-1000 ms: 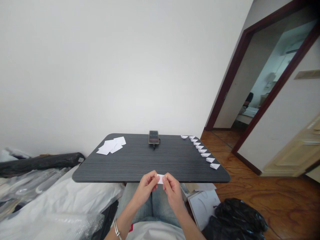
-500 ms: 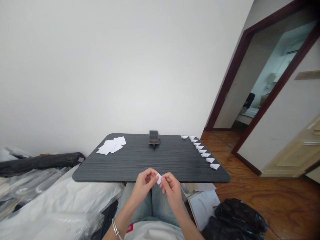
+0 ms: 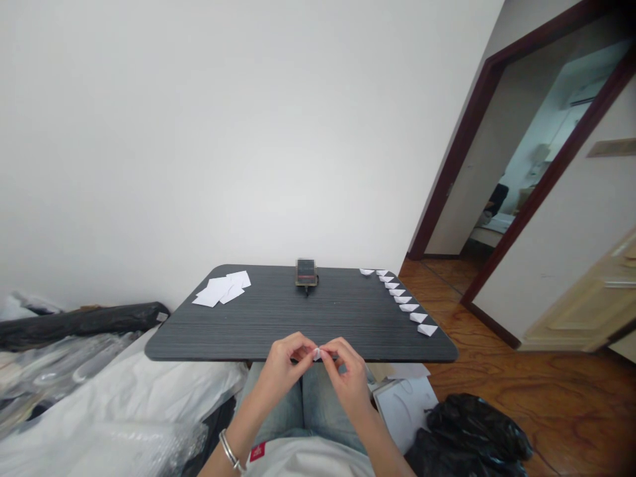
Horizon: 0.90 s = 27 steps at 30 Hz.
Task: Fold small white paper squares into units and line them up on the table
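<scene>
A small folded piece of white paper (image 3: 317,354) is pinched between my two hands at the near edge of the dark table (image 3: 278,318). My left hand (image 3: 288,361) grips its left side with thumb and fingertips. On the other side, my right hand (image 3: 345,364) pinches it the same way. The fingertips hide most of the paper. Several folded white paper pieces, one of them a folded paper (image 3: 426,329) near the front, stand in a row along the table's right edge. Flat white paper sheets (image 3: 218,290) overlap in a pile at the back left.
A small device with a screen (image 3: 306,272) and a cable sits at the table's back middle, close to the white wall (image 3: 298,132). Plastic-wrapped items (image 3: 124,424) lie at the left. A white paper bag (image 3: 405,407) and a black plastic bag (image 3: 472,434) are on the right.
The paper between my fingers has turned and shows less of its face. My right hand has risen slightly, and both hands' fingertips have come closer together.
</scene>
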Tool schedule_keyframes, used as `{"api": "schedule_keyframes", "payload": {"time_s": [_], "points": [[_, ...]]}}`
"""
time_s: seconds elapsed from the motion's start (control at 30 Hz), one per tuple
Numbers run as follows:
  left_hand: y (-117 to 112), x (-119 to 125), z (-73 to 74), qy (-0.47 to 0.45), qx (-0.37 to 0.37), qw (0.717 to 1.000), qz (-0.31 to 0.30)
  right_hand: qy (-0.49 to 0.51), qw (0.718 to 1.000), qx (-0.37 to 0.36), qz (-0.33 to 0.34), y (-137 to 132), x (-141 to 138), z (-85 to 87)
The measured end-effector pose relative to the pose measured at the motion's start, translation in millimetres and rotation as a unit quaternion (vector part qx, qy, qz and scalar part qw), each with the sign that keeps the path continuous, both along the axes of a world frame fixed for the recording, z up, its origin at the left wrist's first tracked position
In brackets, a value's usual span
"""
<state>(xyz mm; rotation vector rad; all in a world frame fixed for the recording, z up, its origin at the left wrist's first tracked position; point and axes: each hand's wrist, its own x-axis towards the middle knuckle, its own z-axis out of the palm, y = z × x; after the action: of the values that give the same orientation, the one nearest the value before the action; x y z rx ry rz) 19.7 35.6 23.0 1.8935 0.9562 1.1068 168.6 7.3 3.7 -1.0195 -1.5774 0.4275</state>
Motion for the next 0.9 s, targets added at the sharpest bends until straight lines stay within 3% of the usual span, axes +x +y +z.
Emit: {"api": "schedule_keyframes", "payload": {"time_s": [0.27,0.47,0.9], "points": [[-3.4,3.7,0.7,0.03,0.033,0.999,0.013,-0.053,0.998,0.032,0.009,-1.1,2.3,3.8],[-8.5,7.9,4.5,0.021,0.059,0.997,0.036,-0.085,0.995,0.055,-0.02,-0.6,1.8,0.5],[-14.4,15.6,8.6,0.022,0.043,0.998,0.051,-0.106,0.99,0.064,-0.066,-0.6,-2.7,-1.6]]}}
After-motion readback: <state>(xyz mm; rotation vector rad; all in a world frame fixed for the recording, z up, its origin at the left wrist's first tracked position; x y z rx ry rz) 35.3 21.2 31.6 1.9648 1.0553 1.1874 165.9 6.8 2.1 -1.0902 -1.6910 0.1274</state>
